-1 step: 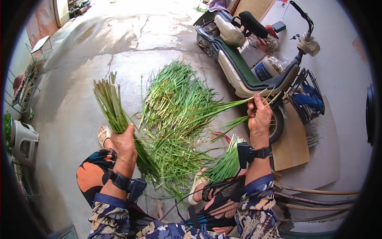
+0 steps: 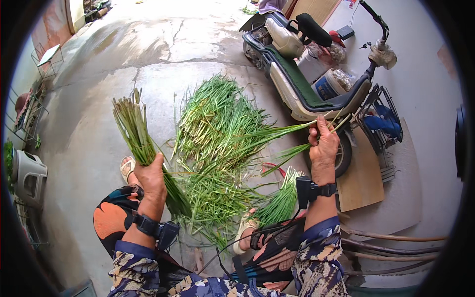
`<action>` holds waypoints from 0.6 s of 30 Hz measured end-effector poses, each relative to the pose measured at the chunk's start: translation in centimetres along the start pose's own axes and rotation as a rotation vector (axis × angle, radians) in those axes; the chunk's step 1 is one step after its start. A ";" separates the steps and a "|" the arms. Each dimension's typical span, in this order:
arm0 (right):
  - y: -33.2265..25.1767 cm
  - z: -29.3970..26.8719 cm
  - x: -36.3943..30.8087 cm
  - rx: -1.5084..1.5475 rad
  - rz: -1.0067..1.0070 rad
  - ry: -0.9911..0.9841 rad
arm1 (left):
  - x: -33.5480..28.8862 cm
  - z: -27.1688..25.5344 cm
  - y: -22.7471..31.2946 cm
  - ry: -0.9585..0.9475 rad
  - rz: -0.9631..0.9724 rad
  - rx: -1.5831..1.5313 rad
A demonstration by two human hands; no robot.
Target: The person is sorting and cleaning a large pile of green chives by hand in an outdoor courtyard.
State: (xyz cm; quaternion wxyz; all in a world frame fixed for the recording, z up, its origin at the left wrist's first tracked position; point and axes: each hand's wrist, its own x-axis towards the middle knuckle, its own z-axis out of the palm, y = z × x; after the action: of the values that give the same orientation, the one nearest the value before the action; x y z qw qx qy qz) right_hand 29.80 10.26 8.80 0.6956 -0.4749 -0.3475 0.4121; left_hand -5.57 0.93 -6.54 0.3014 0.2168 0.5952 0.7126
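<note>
My left hand (image 2: 152,178) is closed around a thick bunch of long green stalks (image 2: 132,129), chive-like, with pale brownish ends pointing up and away and leaves hanging down behind the hand. At the right, my right hand (image 2: 324,146) pinches the pale ends of a few chive-like stalks (image 2: 279,131), whose green leaves trail left toward the heap. Between both hands a large heap of such greens (image 2: 222,116) lies on the concrete, with looser tangled leaves (image 2: 213,195) nearer me. A neater bunch with whitish ends (image 2: 278,204) rests beside my right foot.
A parked electric scooter (image 2: 307,84) stands at the right, with white buckets (image 2: 330,85) on its footboard. Beyond its front wheel lean flat boards (image 2: 361,178); hoses (image 2: 391,250) run below them. A grey plastic stool (image 2: 30,177) is at the left edge. Black straps and cables circle my wrists.
My left hand has shifted slightly left with its bunch of stalks. My right hand stays nearly where it was, still pinching its stalks.
</note>
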 end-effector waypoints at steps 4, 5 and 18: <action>-0.4 -0.5 0.0 -0.020 -0.017 0.010 | 0.4 -0.2 -0.1 -0.018 0.107 0.062; -0.4 -0.5 -0.1 -0.020 -0.016 0.015 | 0.5 -0.1 0.0 -0.031 0.146 0.106; 3.2 6.7 -7.9 -0.286 0.046 -0.342 | -6.4 5.5 5.7 -0.752 -0.217 -0.118</action>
State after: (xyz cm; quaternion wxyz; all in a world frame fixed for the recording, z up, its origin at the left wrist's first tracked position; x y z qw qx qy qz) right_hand 19.86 6.33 7.10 0.5423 -0.4998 -0.5044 0.4491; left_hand 1.77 -0.15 0.47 0.5839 0.3806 0.4208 0.5806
